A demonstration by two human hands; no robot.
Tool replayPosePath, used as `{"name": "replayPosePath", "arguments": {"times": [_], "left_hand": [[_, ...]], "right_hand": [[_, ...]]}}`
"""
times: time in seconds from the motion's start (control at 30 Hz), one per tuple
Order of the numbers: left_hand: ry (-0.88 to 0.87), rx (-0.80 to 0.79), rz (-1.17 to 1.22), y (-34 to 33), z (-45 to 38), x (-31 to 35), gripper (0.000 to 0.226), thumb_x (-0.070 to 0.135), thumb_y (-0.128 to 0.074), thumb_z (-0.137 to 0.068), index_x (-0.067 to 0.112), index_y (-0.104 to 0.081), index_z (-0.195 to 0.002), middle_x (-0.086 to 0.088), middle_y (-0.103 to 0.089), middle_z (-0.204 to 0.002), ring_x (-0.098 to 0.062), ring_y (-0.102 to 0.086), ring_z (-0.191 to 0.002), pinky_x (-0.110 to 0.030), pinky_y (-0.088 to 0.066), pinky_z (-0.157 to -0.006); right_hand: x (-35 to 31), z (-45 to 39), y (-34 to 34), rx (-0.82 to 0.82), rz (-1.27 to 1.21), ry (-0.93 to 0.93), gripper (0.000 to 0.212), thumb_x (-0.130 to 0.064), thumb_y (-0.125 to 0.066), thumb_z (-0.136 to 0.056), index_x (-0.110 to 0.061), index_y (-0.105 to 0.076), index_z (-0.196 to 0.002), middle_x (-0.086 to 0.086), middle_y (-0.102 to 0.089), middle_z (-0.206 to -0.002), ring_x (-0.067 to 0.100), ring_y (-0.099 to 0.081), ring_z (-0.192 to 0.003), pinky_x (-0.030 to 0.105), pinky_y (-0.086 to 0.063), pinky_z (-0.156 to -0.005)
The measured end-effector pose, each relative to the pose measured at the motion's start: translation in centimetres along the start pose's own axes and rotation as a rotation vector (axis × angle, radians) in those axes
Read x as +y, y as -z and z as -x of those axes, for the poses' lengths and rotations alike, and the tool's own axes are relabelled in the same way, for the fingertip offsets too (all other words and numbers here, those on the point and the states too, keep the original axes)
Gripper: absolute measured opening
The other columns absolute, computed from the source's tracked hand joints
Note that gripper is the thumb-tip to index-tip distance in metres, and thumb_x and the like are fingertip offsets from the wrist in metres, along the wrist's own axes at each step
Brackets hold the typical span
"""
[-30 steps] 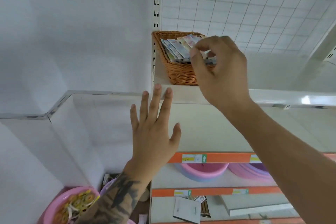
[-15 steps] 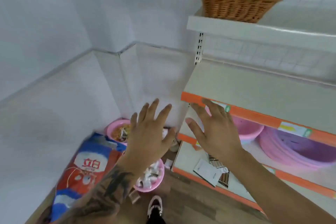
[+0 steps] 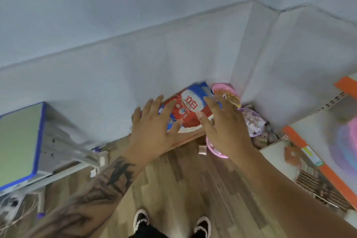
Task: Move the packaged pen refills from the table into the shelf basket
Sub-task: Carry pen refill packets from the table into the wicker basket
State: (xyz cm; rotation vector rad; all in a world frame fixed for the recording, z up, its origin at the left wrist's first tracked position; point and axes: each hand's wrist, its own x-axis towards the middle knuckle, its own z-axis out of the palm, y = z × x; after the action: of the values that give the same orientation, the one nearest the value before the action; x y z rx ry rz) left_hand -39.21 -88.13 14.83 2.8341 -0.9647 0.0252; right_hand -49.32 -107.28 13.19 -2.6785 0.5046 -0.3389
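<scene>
**pixelmonk:** So what are the hands doing here? Looks like both are just hanging out in mid-air.

**shelfgoblin:** Pretty much. The left hand (image 3: 152, 131) is stretching forward, back of the hand up, fingers (image 3: 154, 103) spread and straight, gripping nothing. The tattooed forearm is running down toward the bottom left. The right hand (image 3: 226, 129) is doing the same right beside it, fingers relaxed and fanned out, thumb pointing in toward the left hand, nothing pinched.

**pixelmonk:** And the pen refill packs? The basket?

**shelfgoblin:** Can't see either one. Neither hand is carrying a pack, and I can't tell where they are. The frame is blurry too.

**pixelmonk:** What's sitting past the fingertips then?

**shelfgoblin:** A red, white and blue bag (image 3: 188, 109) is lying on the floor just beyond both sets of fingertips, partly behind them. Pink bowls (image 3: 227, 91) are showing past the right fingers. Off to the left of the left fingers, well apart, a green table with a blue edge (image 3: 18, 141) is peeking in. Orange-edged shelves (image 3: 328, 172) are running along right of the right arm. Two shoes (image 3: 201, 224) are standing on the wood floor (image 3: 189, 183) under the wrists.
</scene>
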Motion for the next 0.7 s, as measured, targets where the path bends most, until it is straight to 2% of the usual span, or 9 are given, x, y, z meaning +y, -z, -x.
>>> {"name": "replayPosePath", "arguments": {"times": [0.17,0.3,0.43,0.57,0.7], "left_hand": [[0.158,0.041,0.046,0.7,5.9,-7.3,0.063,0.065,-0.037,-0.099,0.036,-0.038,-0.154,-0.004,-0.031,-0.167,-0.032,-0.028,-0.153,-0.062,-0.027,-0.119],[0.260,0.041,0.086,1.8,10.9,-13.4,0.067,0.066,-0.021,-0.096,0.037,-0.034,-0.155,-0.005,-0.027,-0.168,-0.032,-0.024,-0.154,-0.061,-0.020,-0.121],[0.393,0.093,0.096,3.3,17.8,-22.0,0.060,0.062,-0.029,-0.103,0.038,-0.031,-0.158,-0.004,-0.025,-0.169,-0.031,-0.024,-0.154,-0.060,-0.022,-0.121],[0.477,0.129,0.146,5.2,24.9,-30.3,0.060,0.062,-0.027,-0.102,0.039,-0.033,-0.156,-0.004,-0.030,-0.166,-0.029,-0.025,-0.154,-0.061,-0.022,-0.121],[0.554,0.148,0.158,6.6,30.6,-37.9,0.063,0.063,-0.022,-0.099,0.040,-0.031,-0.157,-0.001,-0.026,-0.168,-0.029,-0.021,-0.155,-0.060,-0.018,-0.123]], "right_hand": [[-8.6,1.0,-2.8,-0.075,-0.112,0.202,0.059,-0.063,-0.031,-0.103,-0.027,-0.050,-0.146,0.000,-0.054,-0.149,0.022,-0.051,-0.137,0.045,-0.049,-0.108],[-15.4,1.9,-6.1,-0.128,-0.100,0.300,0.065,-0.067,-0.026,-0.102,-0.026,-0.050,-0.146,-0.001,-0.055,-0.148,0.022,-0.053,-0.134,0.043,-0.048,-0.108],[-24.7,3.8,-10.0,-0.138,-0.147,0.411,0.052,-0.060,-0.039,-0.103,-0.027,-0.053,-0.141,-0.002,-0.058,-0.143,0.019,-0.055,-0.130,0.041,-0.049,-0.107],[-35.0,7.0,-14.2,-0.115,-0.285,0.493,0.047,-0.054,-0.045,-0.103,-0.024,-0.059,-0.136,-0.002,-0.062,-0.137,0.017,-0.057,-0.125,0.042,-0.053,-0.102],[-43.5,9.6,-18.6,-0.107,-0.319,0.528,0.043,-0.048,-0.054,-0.103,-0.024,-0.060,-0.138,-0.001,-0.062,-0.139,0.017,-0.056,-0.128,0.036,-0.048,-0.104]]}}
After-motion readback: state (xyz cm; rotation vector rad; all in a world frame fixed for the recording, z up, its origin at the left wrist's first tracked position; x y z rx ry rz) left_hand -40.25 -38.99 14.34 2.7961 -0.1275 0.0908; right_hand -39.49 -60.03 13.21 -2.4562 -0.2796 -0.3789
